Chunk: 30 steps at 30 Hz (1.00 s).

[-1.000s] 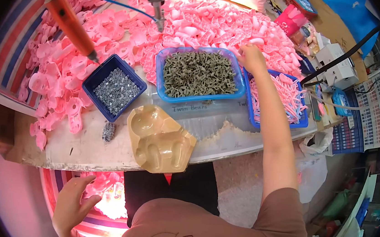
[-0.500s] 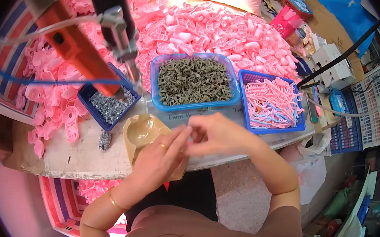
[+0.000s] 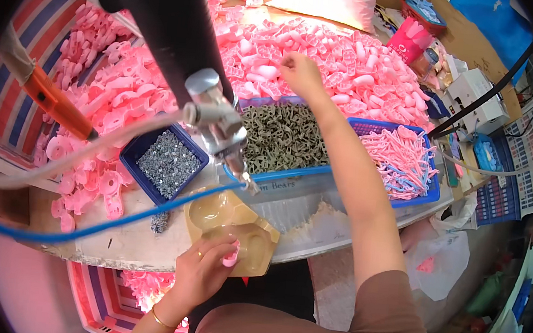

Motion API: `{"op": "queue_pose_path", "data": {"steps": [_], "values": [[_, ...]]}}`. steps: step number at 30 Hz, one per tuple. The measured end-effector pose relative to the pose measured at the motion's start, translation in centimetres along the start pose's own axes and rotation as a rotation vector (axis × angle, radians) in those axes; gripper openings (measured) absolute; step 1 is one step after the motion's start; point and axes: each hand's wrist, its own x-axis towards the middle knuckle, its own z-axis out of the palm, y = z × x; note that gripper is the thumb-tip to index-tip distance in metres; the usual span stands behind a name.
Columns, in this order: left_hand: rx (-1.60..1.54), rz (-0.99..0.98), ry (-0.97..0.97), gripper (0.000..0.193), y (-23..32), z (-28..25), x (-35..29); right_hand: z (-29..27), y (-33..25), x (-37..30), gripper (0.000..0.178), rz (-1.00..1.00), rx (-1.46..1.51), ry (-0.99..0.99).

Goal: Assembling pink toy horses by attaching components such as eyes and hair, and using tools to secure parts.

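Observation:
My left hand [image 3: 205, 268] is closed round a small pink plastic piece [image 3: 231, 256], at the near part of a tan moulded tray [image 3: 263, 246] with rounded hollows. My right hand [image 3: 303, 75] is stretched out over a big heap of pink plastic parts [image 3: 348, 52], its fingers curled together. Whatever those fingers hold, if anything, cannot be made out. Below my right forearm stands a blue tub [image 3: 301, 171] full of small grey-green pieces [image 3: 282, 136]. Right of it, a blue basket [image 3: 432, 194] carries thin pink and light-blue strips [image 3: 398, 163].
A dark blue bin [image 3: 144, 174] of small silvery metal bits stands left of the tan tray. Above hang a black tool [image 3: 158, 21] with a metal nozzle, an orange power screwdriver [image 3: 57, 104] and a blue hose [image 3: 100, 229]. A white box [image 3: 478, 100] sits far right.
My hands were together over the tan tray and have parted. My right hand has gone far forward to the pink heap; my left has drawn slightly nearer. The hanging tools have shifted in view.

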Motion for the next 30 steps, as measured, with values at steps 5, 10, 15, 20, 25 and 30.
{"op": "queue_pose_path", "data": {"steps": [5, 10, 15, 20, 25, 30], "values": [[-0.048, -0.011, -0.015, 0.036, -0.4, 0.6, -0.2, 5.0, -2.2, 1.3, 0.022, -0.381, -0.269, 0.224], [-0.021, 0.066, -0.031, 0.042, -0.3, 0.3, -0.3, 3.8, -1.9, 0.9, 0.022, -0.287, -0.074, 0.098], [0.091, 0.158, -0.094, 0.048, -1.4, 1.1, -2.0, -0.9, 0.0, -2.6, 0.021, -0.011, 0.573, -0.084], [0.1, 0.143, -0.141, 0.046, -1.6, 2.3, -2.6, -4.2, -2.9, -7.6, 0.024, 0.193, 0.649, -0.203], [0.118, 0.129, -0.2, 0.048, -0.6, 2.0, -1.7, -6.2, -7.1, -14.1, 0.018, 0.039, 0.738, -0.456], [0.12, 0.147, -0.169, 0.042, -0.9, 3.2, -1.2, -7.1, -11.1, -19.8, 0.015, -0.106, 0.61, -0.718]]}}
